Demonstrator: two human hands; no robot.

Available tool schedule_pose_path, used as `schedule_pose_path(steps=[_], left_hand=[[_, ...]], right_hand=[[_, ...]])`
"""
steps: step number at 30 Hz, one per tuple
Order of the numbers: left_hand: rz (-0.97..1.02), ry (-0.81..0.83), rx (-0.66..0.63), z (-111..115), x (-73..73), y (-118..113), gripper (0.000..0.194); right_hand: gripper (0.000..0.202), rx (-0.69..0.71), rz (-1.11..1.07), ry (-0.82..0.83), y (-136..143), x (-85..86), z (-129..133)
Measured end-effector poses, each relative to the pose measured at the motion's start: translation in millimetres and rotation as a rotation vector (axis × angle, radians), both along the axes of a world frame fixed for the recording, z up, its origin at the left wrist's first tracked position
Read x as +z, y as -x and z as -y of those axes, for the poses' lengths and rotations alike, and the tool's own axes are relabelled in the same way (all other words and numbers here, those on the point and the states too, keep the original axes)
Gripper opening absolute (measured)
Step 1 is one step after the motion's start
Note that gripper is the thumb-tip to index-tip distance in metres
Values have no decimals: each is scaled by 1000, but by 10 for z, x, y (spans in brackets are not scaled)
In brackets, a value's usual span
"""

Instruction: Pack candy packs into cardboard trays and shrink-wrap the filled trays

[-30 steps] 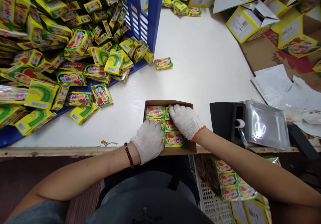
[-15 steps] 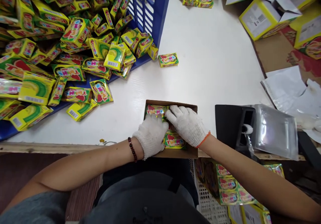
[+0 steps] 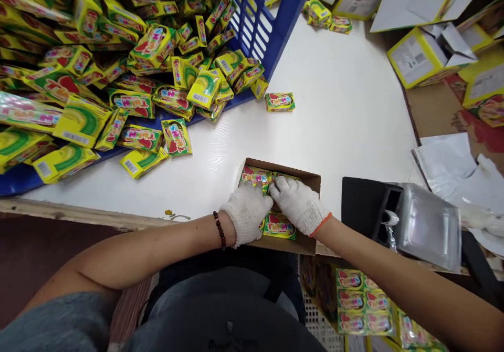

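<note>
A small brown carton (image 3: pixel 291 245) stands at the table's front edge, with several yellow-green candy boxes (image 3: pixel 280 227) lying in it, watermelon picture up. My left hand (image 3: pixel 249 213), in a white knit glove, reaches over the carton's left side. Its fingers lie on the candy boxes and its thumb points right, apart from them. Also gloved, my right hand (image 3: pixel 298 205) comes in over the right wall, its bent fingers resting on candy boxes in the middle. Neither hand is wrapped round a box. The fingertips are partly hidden among the boxes.
A blue plastic basket (image 3: pixel 289 31) on its side spills many candy boxes at left. One loose candy box (image 3: pixel 280 102) lies beyond the carton. A black stand (image 3: pixel 360 205) and clear plastic sheets (image 3: pixel 431 226) are at right. Yellow cartons (image 3: pixel 419 58) stand at the back right.
The camera view has turned, so the scene sits differently in the picture. Both hands stay in the carton; the right fingers have shifted slightly over the candy boxes.
</note>
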State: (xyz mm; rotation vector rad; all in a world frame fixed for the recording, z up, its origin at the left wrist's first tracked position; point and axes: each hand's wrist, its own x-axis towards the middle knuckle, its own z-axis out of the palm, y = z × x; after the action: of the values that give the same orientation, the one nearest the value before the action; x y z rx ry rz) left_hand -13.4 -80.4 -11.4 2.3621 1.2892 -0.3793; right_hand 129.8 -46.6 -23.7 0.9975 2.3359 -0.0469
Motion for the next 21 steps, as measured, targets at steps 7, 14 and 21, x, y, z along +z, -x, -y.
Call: schedule_pose_path(steps=[7,14,21], left_hand=[[38,8,3,20,-41,26,49],[13,-20,0,23,-29,-15,46],[-1,-33,2,36,-43,-15,44]], right_hand=[[38,-43,-294,12,-339,45,-71],[49,-317,-226,30,-135,-16,-150],[47,-262,-240,-135,-73,-54,-102]])
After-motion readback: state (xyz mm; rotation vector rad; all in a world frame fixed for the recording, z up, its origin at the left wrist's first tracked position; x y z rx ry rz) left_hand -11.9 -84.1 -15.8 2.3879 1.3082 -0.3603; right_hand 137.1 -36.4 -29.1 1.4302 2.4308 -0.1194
